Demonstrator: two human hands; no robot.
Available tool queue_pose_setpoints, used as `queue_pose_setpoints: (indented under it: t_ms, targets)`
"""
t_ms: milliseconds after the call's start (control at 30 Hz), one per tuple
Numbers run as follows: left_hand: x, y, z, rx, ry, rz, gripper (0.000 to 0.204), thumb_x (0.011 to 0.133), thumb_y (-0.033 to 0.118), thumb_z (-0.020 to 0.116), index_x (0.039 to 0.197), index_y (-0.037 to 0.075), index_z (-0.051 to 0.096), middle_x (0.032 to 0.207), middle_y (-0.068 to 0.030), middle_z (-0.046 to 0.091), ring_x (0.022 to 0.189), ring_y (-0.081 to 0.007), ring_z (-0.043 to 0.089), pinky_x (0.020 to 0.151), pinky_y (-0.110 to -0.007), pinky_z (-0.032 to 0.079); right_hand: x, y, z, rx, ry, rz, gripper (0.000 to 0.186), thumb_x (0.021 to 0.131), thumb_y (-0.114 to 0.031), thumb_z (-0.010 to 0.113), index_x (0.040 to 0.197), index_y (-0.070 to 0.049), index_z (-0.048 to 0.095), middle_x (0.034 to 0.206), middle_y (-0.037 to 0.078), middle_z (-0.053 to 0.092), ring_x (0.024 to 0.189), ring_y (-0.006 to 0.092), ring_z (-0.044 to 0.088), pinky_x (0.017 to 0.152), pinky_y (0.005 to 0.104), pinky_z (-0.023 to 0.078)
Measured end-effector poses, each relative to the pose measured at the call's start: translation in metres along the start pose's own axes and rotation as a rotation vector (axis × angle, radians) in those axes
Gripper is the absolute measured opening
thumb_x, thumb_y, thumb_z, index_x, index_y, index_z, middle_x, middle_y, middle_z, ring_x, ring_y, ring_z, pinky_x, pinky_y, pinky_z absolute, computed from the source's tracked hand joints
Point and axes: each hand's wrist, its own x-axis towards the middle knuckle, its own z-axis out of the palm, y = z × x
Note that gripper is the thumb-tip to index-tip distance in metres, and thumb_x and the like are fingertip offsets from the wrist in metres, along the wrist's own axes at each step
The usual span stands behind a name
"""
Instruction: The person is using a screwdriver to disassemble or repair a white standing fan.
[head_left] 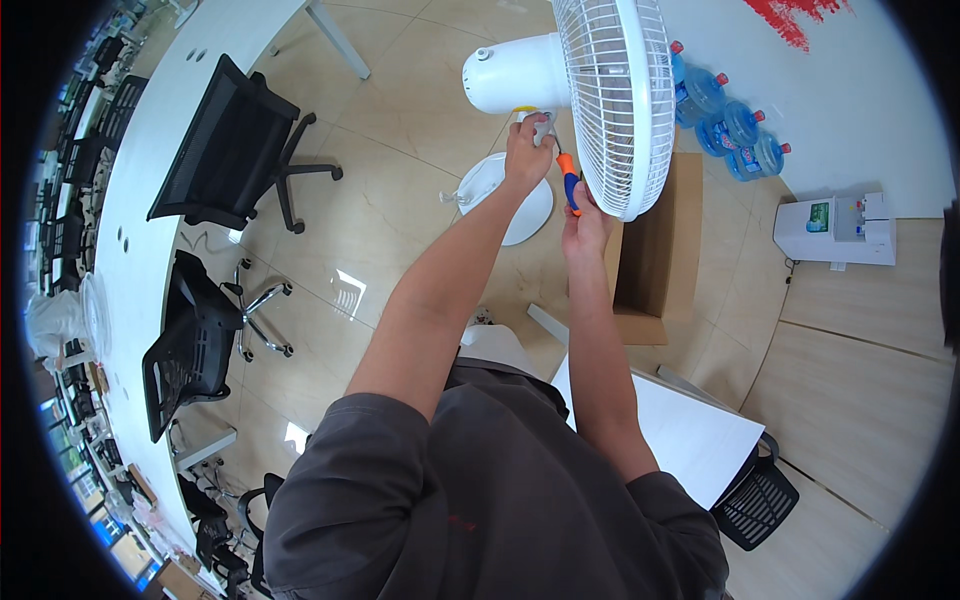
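A white fan (515, 76) with a round wire grille stands in front of me, its motor housing turned to the left. Just below the housing, my left hand (527, 158) is closed round the fan's neck by a small pale fitting. In my right hand (587, 228) is a screwdriver (570, 184) with an orange and blue handle. Its shaft points up toward the neck; whether the tip sits in a screw cannot be made out. The fan's round white base (530, 222) rests on the floor, partly hidden behind my left hand and forearm.
An open cardboard box (683, 245) stands right of the fan. Blue water bottles (738, 127) line the wall, near a white appliance (830, 232). A white table (690, 430) is at my right; black chairs (225, 150) and a long white desk (140, 180) are left.
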Motion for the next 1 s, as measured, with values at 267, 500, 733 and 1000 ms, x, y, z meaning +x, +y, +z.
queue_pose_setpoints:
  t_ms: [267, 500, 733, 1000]
  targets:
    - [-0.011, 0.002, 0.008, -0.17, 0.066, -0.016, 0.04, 0.079, 0.009, 0.054, 0.119, 0.011, 0.054, 0.104, -0.0151, 0.049, 0.085, -0.028, 0.054, 0.075, -0.037, 0.046, -0.004, 0.0, 0.003, 0.061, 0.047, -0.003, 0.022, 0.082, -0.005, 0.069, 0.1, -0.012, 0.06, 0.094, -0.001, 0.058, 0.079, 0.0123, 0.052, 0.068, 0.0297, 0.038]
    - [-0.006, 0.005, 0.004, -0.112, 0.04, -0.001, 0.044, 0.079, 0.007, 0.053, 0.122, 0.012, 0.051, 0.104, -0.0156, 0.049, 0.085, -0.0279, 0.054, 0.076, -0.037, 0.046, -0.002, 0.0, 0.004, 0.041, 0.057, 0.019, 0.019, 0.083, -0.007, 0.068, 0.1, -0.011, 0.06, 0.093, 0.0, 0.059, 0.079, 0.0126, 0.053, 0.065, 0.0292, 0.042]
    - [-0.006, 0.002, 0.006, -0.158, 0.027, -0.016, 0.039, 0.081, 0.011, 0.055, 0.12, 0.012, 0.051, 0.105, -0.0154, 0.047, 0.088, -0.0284, 0.053, 0.077, -0.036, 0.045, 0.01, 0.004, -0.003, 0.283, 0.061, 0.155, 0.039, 0.085, 0.006, 0.058, 0.118, -0.015, 0.051, 0.114, 0.003, 0.054, 0.09, 0.0161, 0.054, 0.07, 0.0315, 0.042]
    - [-0.029, 0.003, 0.012, -0.389, -0.03, -0.299, 0.032, 0.087, 0.026, 0.061, 0.106, 0.001, 0.056, 0.082, -0.0104, 0.058, 0.071, -0.0192, 0.058, 0.063, -0.032, 0.048, 0.021, 0.019, -0.004, 0.307, 0.077, 0.093, 0.021, 0.086, 0.002, 0.059, 0.105, -0.007, 0.057, 0.102, 0.002, 0.057, 0.091, 0.0148, 0.051, 0.077, 0.0313, 0.039]
